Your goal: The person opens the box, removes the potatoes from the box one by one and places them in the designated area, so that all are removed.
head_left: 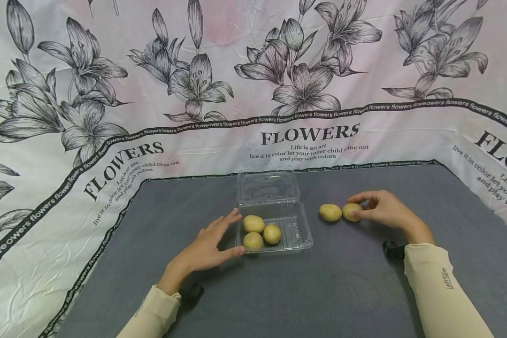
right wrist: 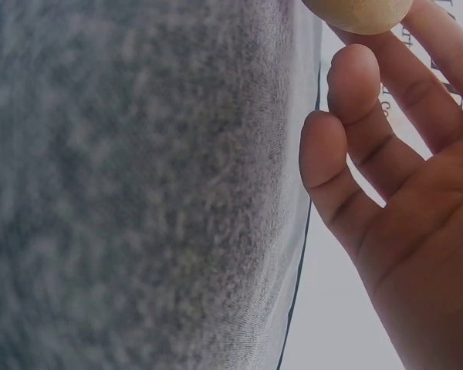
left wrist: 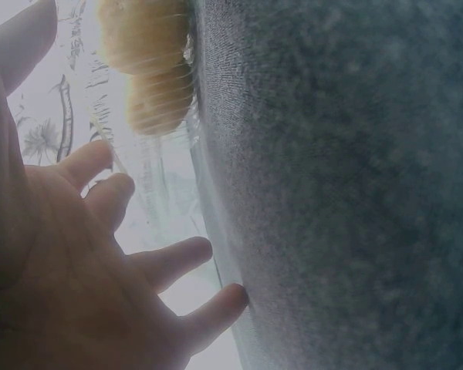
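Potatoes [head_left: 253, 224] lie on our grey worktop [head_left: 321, 291]: three in the open clear container [head_left: 295, 230] at the centre of the frame, two to the right of it. Our left grip [head_left: 211, 246] spreads wide at the container's left edge, fingers uncurled, so we judge a stray push could slide that light container. Our right grip [head_left: 384, 210], narrow, pinches the rightmost potato [head_left: 348, 209]; its rounded skin might slip from the fingertips, and a careless bump could roll the neighbouring potato [head_left: 330, 212] away.
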Demonstrator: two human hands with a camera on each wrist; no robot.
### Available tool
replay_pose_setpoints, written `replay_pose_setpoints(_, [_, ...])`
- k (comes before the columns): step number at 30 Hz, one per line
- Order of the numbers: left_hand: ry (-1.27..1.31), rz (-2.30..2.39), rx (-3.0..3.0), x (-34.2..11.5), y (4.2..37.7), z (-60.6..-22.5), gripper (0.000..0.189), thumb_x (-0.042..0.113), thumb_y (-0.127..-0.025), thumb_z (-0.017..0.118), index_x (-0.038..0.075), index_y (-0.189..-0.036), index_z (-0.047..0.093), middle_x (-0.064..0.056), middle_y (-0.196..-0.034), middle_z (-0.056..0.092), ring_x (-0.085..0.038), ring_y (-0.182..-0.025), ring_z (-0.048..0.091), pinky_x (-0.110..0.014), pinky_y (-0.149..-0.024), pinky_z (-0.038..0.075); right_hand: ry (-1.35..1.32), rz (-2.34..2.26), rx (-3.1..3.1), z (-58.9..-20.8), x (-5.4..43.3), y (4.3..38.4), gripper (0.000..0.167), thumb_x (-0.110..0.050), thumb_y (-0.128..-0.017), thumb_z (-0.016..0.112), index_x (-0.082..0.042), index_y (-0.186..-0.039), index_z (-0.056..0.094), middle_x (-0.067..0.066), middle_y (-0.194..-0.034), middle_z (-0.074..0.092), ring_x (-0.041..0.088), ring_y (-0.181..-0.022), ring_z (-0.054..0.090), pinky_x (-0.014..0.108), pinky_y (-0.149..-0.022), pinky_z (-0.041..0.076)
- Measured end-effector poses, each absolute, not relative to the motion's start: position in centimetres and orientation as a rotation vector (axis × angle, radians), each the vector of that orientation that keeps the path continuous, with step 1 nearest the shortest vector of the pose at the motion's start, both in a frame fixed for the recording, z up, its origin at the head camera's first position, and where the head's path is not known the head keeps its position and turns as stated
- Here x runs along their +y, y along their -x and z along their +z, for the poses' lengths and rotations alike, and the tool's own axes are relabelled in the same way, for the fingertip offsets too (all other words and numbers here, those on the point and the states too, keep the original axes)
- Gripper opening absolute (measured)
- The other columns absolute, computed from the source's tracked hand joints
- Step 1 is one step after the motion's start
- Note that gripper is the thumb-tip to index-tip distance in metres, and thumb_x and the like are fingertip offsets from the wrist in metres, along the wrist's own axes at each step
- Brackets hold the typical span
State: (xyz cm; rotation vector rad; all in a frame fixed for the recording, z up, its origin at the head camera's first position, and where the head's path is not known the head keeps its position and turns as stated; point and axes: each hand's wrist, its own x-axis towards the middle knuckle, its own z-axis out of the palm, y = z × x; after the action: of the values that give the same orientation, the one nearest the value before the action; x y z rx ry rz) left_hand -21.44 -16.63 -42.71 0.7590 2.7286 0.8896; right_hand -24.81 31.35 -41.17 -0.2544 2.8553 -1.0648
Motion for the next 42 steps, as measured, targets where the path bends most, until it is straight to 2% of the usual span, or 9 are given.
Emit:
replay_pose_setpoints(16, [-0.758, 0.889, 2.727, -16.64, 21.41, -42.6, 0.087, 0.064, -0.092, 0.064, 0.031, -0.163, 0.026, 0.018, -0.17, 0.009, -0.036, -0.159, 0.016, -0.078, -0.115, 0.013, 0.265, -1.086, 2.821, -41.18, 31.35, 24.82, 0.055, -0.042, -0.088, 0.08, -0.01, -0.131, 0.069, 0.013, -0.122, 0.07, 0.013, -0.075, 0.059, 0.029, -0.064, 0.047])
replay_pose_setpoints(29, [-0.754, 0.888, 2.727, -16.68, 21.34, -42.75, 0.087, 0.065, -0.092, 0.064, 0.031, -0.163, 0.026, 0.019, -0.17, 0.008, -0.036, -0.159, 0.016, -0.079, -0.114, 0.013, 0.296, -1.075, 2.818, -41.07, 31.14, 24.7, 0.055, -0.041, -0.09, 0.078, -0.009, -0.133, 0.068, 0.017, -0.131, 0.067, 0.018, -0.091, 0.064, 0.033, -0.073, 0.051])
replay_pose_setpoints(42, [-0.781, 0.886, 2.739, -16.64, 21.49, -42.85, 0.087, 0.065, -0.092, 0.063, 0.03, -0.163, 0.026, 0.013, -0.172, 0.011, -0.037, -0.158, 0.016, -0.078, -0.114, 0.014, 0.36, -1.039, 2.918, -40.82, 31.04, 24.74, 0.055, -0.041, -0.091, 0.077, -0.011, -0.137, 0.065, 0.013, -0.132, 0.067, 0.022, -0.1, 0.058, 0.035, -0.076, 0.046])
